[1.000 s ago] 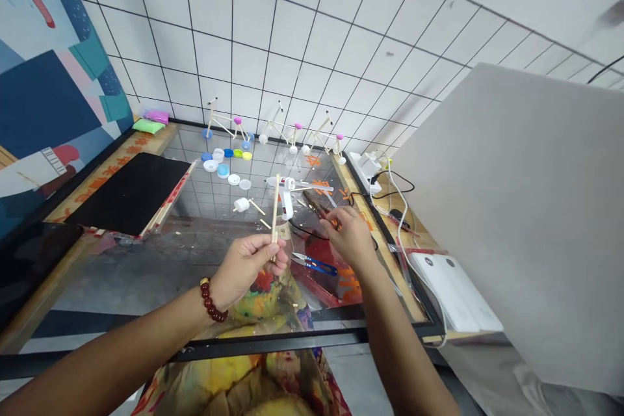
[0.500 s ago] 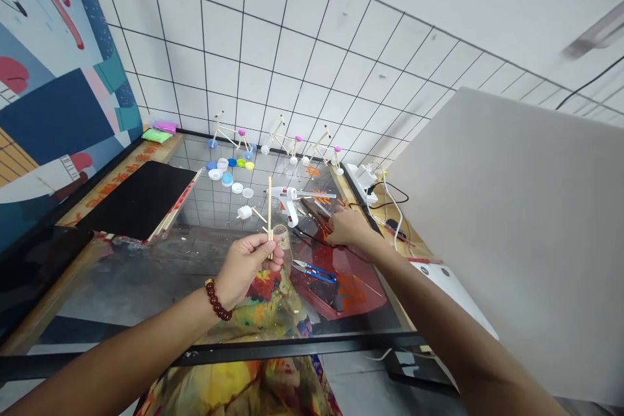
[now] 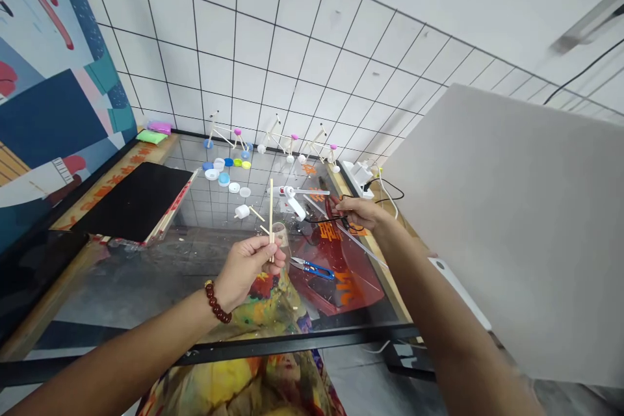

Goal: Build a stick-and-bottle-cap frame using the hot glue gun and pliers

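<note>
L hand [image 3: 246, 266]: fingers pinch 1 thin wooden stick [image 3: 271, 211], upright. R hand [image 3: 363, 211]: fingers grip 1 black cord [image 3: 319, 221] near 1 white glue gun [image 3: 295, 200]; 3 stick bikes [image 3: 273, 138] at desk [image 3: 146, 273] back.

Orange characters are printed on the red sheet [image 3: 341, 260] under the glass of the tabletop [image 3: 146, 273], and more run along the wooden edge strip [image 3: 104, 175] at the left. All are too small and blurred to read.
</note>
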A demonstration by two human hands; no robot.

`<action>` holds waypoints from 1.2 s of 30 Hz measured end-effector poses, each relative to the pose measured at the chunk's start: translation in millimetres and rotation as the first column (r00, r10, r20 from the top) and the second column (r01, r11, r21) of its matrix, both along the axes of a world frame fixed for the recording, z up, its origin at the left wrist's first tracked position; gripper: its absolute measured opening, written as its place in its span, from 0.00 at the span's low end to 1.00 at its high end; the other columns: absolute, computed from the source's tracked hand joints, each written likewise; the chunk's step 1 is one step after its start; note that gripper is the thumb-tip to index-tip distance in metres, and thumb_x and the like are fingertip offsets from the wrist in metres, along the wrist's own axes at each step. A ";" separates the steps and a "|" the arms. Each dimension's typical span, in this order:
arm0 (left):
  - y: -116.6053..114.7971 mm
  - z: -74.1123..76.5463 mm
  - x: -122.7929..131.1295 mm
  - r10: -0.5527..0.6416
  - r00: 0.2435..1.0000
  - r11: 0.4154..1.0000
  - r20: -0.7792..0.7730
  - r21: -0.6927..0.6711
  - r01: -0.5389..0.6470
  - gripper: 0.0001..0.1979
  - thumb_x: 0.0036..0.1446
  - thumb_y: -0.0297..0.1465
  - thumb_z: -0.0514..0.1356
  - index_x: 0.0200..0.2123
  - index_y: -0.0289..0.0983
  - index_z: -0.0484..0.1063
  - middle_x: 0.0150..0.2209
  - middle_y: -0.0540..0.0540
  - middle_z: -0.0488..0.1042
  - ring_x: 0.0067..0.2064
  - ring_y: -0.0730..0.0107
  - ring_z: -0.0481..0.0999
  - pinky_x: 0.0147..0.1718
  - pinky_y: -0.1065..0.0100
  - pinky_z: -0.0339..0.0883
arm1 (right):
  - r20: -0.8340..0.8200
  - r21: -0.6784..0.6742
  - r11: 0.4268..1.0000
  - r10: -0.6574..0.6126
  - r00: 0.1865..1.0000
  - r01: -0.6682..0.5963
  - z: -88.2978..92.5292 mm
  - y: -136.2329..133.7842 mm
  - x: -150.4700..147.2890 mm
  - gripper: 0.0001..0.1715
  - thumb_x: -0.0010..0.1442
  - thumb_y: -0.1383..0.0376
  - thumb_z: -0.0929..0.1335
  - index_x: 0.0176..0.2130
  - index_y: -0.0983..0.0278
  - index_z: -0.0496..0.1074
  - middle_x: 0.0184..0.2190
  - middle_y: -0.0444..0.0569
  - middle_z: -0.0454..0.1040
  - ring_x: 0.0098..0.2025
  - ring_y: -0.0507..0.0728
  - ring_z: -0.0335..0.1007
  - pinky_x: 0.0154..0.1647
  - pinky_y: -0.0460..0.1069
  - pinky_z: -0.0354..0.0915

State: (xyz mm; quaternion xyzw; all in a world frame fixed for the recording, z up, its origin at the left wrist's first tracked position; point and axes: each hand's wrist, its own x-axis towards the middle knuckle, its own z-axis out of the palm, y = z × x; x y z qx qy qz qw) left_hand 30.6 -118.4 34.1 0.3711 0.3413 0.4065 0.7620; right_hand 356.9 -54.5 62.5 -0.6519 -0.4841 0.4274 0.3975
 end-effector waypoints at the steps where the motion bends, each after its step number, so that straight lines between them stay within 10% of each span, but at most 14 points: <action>1: -0.3 -0.5 0.2 0.001 1.000 1.000 0.000 -0.004 -0.001 0.21 0.40 0.41 0.73 0.33 0.31 0.79 0.26 0.44 0.78 0.27 0.72 0.76 0.27 0.72 0.71 | -0.064 0.001 1.000 0.005 0.998 -0.005 -1.2 -3.2 1.4 0.10 0.37 0.62 0.74 0.22 0.62 0.71 0.21 0.46 0.73 0.27 0.55 0.71 0.30 0.49 0.68; 11: 2.1 3.2 -1.5 0.158 0.987 0.986 0.013 0.056 -0.159 0.17 0.43 0.38 0.72 0.34 0.32 0.79 0.27 0.45 0.78 0.27 0.73 0.75 0.27 0.71 0.72 | -0.455 0.116 0.987 -0.044 0.890 0.108 -9.1 -14.9 -9.5 0.14 0.43 0.60 0.75 0.30 0.59 0.70 0.34 0.43 0.78 0.28 0.51 0.70 0.36 0.48 0.70; 17: 29.9 29.9 -21.4 0.507 0.842 0.739 0.188 0.407 -0.536 0.13 0.47 0.37 0.71 0.33 0.34 0.79 0.28 0.46 0.78 0.30 0.70 0.77 0.27 0.71 0.72 | -0.424 0.184 0.952 -0.148 0.893 0.245 -20.2 -19.8 -9.4 0.16 0.39 0.65 0.77 0.22 0.61 0.67 0.20 0.38 0.69 0.24 0.49 0.65 0.29 0.45 0.66; 30: 37.6 19.2 -18.9 0.455 0.877 0.856 0.155 0.197 -0.479 0.18 0.41 0.37 0.74 0.34 0.33 0.78 0.27 0.47 0.77 0.28 0.73 0.75 0.25 0.73 0.69 | -0.653 0.229 0.960 0.030 0.756 0.160 -32.7 -47.6 -14.6 0.15 0.46 0.58 0.75 0.36 0.57 0.74 0.47 0.44 0.76 0.41 0.54 0.73 0.32 0.47 0.72; 36: 37.6 15.9 -17.9 0.431 0.891 0.872 0.139 0.188 -0.451 0.18 0.41 0.37 0.73 0.33 0.33 0.78 0.27 0.47 0.76 0.28 0.73 0.74 0.24 0.73 0.67 | -0.522 0.178 0.964 -0.078 0.850 0.197 -12.9 -51.1 -7.6 0.07 0.41 0.63 0.70 0.26 0.59 0.70 0.42 0.46 0.76 0.40 0.58 0.73 0.32 0.50 0.72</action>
